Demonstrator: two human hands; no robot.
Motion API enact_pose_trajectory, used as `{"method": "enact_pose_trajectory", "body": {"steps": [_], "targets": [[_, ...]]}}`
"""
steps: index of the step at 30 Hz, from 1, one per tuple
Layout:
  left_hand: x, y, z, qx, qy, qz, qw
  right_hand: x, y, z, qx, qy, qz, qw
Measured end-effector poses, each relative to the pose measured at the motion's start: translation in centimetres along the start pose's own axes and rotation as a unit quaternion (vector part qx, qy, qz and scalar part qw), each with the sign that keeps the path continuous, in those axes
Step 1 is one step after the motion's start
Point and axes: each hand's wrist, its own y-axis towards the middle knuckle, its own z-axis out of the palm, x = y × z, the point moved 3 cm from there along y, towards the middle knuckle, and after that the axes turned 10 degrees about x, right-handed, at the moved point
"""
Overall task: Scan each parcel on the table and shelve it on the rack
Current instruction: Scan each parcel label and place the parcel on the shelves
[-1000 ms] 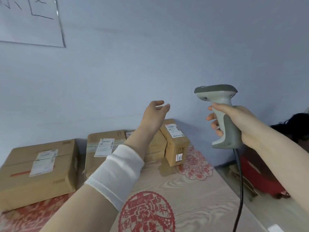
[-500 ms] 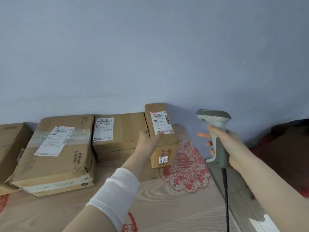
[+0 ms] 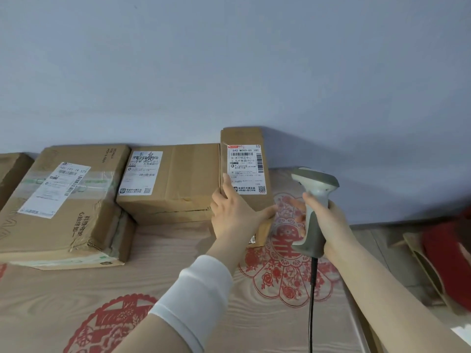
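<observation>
A narrow cardboard parcel (image 3: 243, 141) with a white shipping label stands at the table's back right, against the wall. My left hand (image 3: 233, 216) grips its near end, thumb on the left side and fingers across the front. My right hand (image 3: 328, 220) holds a grey corded barcode scanner (image 3: 314, 200) by the handle, just right of that parcel, its head pointing left. A medium labelled parcel (image 3: 178, 177) lies left of the narrow one, and a larger taped parcel (image 3: 63, 200) lies further left.
The wood-grain table (image 3: 178, 276) carries red paper-cut decorations. Another box edge (image 3: 11, 171) shows at the far left. A blue-grey wall runs behind the parcels. Red and brown items (image 3: 443, 261) lie on the floor to the right. The scanner cable hangs over the table's right side.
My left hand came down from mid-air onto the narrow parcel and closed around its near end. The scanner has dropped lower, beside that parcel. The view has swung right and downward.
</observation>
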Motion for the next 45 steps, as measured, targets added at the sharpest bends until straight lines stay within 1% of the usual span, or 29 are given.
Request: {"method": "enact_pose_trajectory", "body": {"steps": [6, 10, 14, 19, 23, 24, 26, 27, 29, 30, 32, 35, 38, 41, 45], "targets": [[-0.4, 0.3, 0.2, 0.035, 0.070, -0.068, 0.995, 0.0, 0.1, -0.8, 0.017, 0.023, -0.005, 1.000], [-0.9, 0.5, 0.3, 0.030, 0.062, -0.097, 0.993, 0.2, -0.8, -1.3, 0.037, 0.060, -0.021, 0.997], [-1.5, 0.3, 0.7, 0.022, 0.038, -0.106, 0.993, 0.3, -2.3, -2.2, 0.038, 0.063, -0.026, 0.997], [-1.1, 0.2, 0.4, -0.005, -0.021, -0.091, 0.996, 0.3, -4.4, -3.1, 0.042, 0.069, -0.044, 0.996], [0.3, -1.7, 0.5, -0.024, -0.042, -0.073, 0.996, 0.3, -6.8, -3.2, 0.047, 0.054, -0.055, 0.996], [0.9, -2.4, 0.6, -0.038, -0.054, -0.071, 0.995, 0.4, -7.6, -3.1, 0.049, 0.050, -0.060, 0.996], [2.0, -4.1, 0.3, -0.095, -0.103, -0.046, 0.989, 0.5, -9.4, -2.6, 0.055, 0.050, -0.072, 0.995], [2.3, -4.9, 0.0, -0.128, -0.108, -0.021, 0.986, 0.6, -10.4, -2.2, 0.058, 0.047, -0.075, 0.994], [2.2, -6.5, -0.6, -0.155, -0.074, 0.034, 0.985, 0.7, -12.3, -1.5, 0.057, 0.026, -0.080, 0.995], [2.2, -7.2, -0.8, -0.155, -0.062, 0.058, 0.984, 0.7, -13.3, -1.2, 0.055, 0.016, -0.083, 0.995], [2.2, -8.4, -1.0, -0.132, -0.052, 0.065, 0.988, 0.5, -14.9, -0.7, 0.041, 0.012, -0.091, 0.995], [2.0, -8.3, -1.2, -0.087, -0.072, 0.041, 0.993, -0.3, -16.1, -1.0, 0.012, 0.042, -0.107, 0.993], [0.7, -7.6, -0.9, -0.066, -0.027, 0.032, 0.997, -1.0, -16.5, -1.2, 0.001, 0.021, -0.100, 0.995], [-0.6, -6.5, 0.2, -0.040, 0.021, 0.017, 0.999, -0.9, -15.6, -1.4, 0.011, -0.007, -0.097, 0.995], [-0.5, -4.6, 0.8, -0.038, 0.033, -0.038, 0.998, -0.5, -13.5, -1.6, 0.023, -0.010, -0.087, 0.996]]}}
